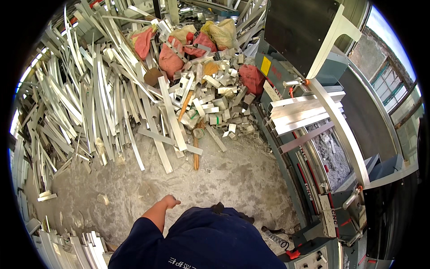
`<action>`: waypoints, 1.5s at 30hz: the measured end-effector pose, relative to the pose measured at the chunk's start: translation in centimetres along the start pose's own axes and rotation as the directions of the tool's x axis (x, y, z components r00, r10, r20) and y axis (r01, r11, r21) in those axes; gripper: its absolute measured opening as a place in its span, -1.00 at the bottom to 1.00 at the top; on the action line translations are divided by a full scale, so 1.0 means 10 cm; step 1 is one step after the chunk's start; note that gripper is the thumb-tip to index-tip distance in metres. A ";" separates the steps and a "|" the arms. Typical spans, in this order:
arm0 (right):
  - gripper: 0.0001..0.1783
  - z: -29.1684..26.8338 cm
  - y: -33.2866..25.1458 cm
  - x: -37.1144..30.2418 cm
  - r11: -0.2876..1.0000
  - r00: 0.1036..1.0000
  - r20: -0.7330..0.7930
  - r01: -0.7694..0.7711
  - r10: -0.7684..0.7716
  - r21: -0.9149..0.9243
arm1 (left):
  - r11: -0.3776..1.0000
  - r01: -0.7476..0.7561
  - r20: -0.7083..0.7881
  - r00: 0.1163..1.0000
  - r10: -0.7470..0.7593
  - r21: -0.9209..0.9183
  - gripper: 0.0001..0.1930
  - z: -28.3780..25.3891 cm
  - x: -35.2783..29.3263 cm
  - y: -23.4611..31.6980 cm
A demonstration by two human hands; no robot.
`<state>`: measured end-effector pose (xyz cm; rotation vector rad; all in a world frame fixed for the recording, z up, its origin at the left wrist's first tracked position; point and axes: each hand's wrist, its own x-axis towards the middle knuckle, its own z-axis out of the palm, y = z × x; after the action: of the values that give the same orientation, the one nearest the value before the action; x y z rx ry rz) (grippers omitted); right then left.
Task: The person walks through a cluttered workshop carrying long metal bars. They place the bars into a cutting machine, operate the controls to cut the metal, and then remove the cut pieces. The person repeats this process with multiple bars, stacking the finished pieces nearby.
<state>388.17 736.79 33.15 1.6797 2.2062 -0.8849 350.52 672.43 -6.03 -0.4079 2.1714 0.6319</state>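
My left hand (170, 201) hangs in front of my body over the grey floor (219, 184). One digit stands out to the right, the other fingers are partly hidden, and I see nothing held in it. My right hand does not show. Ahead of the left hand lie long silvery metal bars (172, 114) and a brown strip (196, 152). To my right stands a cutting machine with a dark panel (300, 31); several pale metal profiles (307, 112) rest side by side on it.
Long metal strips (98, 89) heap up at the left and back. Short offcuts (210, 107) lie scattered near red sacks (170, 58) and a pale sack (224, 33). More profiles (76, 249) stand at the lower left. A coiled hose (280, 240) hangs by the control box (313, 260).
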 end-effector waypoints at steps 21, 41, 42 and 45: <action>-0.30 0.05 -1.36 -1.00 0.984 0.990 -0.112 -0.098 0.081 -0.151 | 0.998 -0.021 0.034 0.999 0.019 0.052 -0.39 0.02 -0.05 0.05; -0.29 -0.02 -1.33 -1.01 0.908 0.994 -0.107 -0.046 0.001 -0.417 | 1.000 -0.014 0.056 0.998 0.015 -0.019 -0.39 0.14 0.04 -0.05; -0.30 -0.03 -1.31 -1.02 0.910 0.994 -0.112 -0.052 0.006 -0.410 | 1.000 -0.007 0.055 0.998 0.008 -0.014 -0.40 0.14 0.04 -0.05; -0.32 -0.04 -1.23 -0.99 0.922 0.993 -0.113 -0.069 0.027 -0.381 | 1.000 0.002 0.050 0.999 -0.002 -0.001 -0.41 0.15 0.05 -0.04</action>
<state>379.90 727.15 42.56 1.6076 2.2120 -0.3231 351.30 672.89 -7.34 -0.3906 2.1232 0.6356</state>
